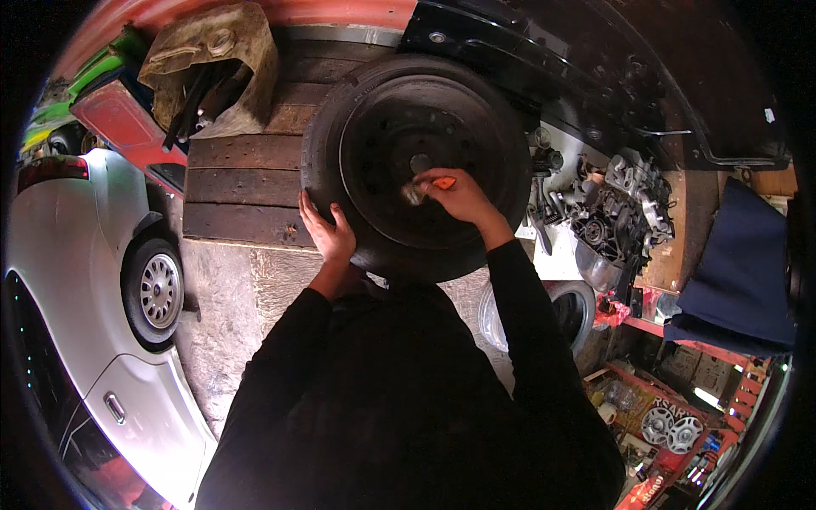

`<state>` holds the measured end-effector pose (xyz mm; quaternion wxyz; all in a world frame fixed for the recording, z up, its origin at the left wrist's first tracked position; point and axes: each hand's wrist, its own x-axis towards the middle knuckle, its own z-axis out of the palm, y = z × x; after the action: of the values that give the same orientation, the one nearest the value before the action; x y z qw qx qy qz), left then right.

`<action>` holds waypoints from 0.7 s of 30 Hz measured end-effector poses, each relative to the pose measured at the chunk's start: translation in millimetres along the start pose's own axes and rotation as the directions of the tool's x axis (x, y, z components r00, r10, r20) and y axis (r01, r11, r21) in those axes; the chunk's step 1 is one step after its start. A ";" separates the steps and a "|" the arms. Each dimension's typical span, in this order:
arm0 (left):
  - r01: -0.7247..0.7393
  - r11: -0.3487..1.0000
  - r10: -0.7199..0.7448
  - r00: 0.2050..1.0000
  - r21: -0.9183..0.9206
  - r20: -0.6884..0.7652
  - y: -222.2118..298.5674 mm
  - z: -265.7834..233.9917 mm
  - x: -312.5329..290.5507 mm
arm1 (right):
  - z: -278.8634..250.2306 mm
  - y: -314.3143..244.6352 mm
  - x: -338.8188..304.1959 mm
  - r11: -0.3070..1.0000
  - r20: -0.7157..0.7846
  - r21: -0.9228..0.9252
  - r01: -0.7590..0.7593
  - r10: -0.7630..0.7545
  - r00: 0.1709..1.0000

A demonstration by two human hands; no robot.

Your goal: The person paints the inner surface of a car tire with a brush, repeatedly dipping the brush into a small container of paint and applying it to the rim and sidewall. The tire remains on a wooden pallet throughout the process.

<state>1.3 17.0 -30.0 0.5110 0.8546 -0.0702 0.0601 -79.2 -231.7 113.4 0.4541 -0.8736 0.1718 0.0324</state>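
A black wheel with its tyre (pixel 412 255) lies flat on a dark wooden plank bench (pixel 242 223). Resting against the left side of the tyre is my left hand (pixel 330 231), its fingers stretched out and the thumb apart. My right hand (pixel 459 197) is over the dark rim (pixel 399 136), a little below the centre hole. It is closed round an orange-handled tool (pixel 443 183). The pale, brush-like end (pixel 413 193) of that tool is blurred, so its exact kind is unclear. Whether that end touches the rim I cannot tell.
A stained canvas bag (pixel 212 42) with dark tools inside stands at the back left of the bench. Greasy engine parts (pixel 608 204) lie to the right, near a dark blue cloth (pixel 739 263). A silver car (pixel 127 374) stands on the left; another tyre (pixel 574 314) is below the bench.
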 end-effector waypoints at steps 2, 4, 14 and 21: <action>-0.003 1.000 0.003 1.000 0.003 0.001 2.6 0.5 -0.6 | -7.0 8.0 -1.7 0.984 0.109 -0.167 -0.061 0.080 0.991; 0.024 1.000 -0.024 1.000 0.006 0.013 4.9 -3.2 0.4 | -13.3 10.7 -5.1 0.980 -0.035 -0.157 -0.121 0.117 0.992; 0.015 0.996 -0.013 1.000 0.085 -0.022 1.0 -1.0 3.7 | -38.3 27.0 -3.1 0.989 -0.122 -0.139 -0.055 0.038 0.992; 0.096 0.975 -0.089 0.995 0.198 -0.045 18.0 1.2 1.5 | -57.1 55.0 -2.0 0.991 0.098 -0.129 -0.029 0.042 0.994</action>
<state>-0.4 7.5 -14.7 0.4258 0.9028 -0.0149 0.0582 -104.9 -306.2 104.2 0.4047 -0.8950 0.1619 0.0953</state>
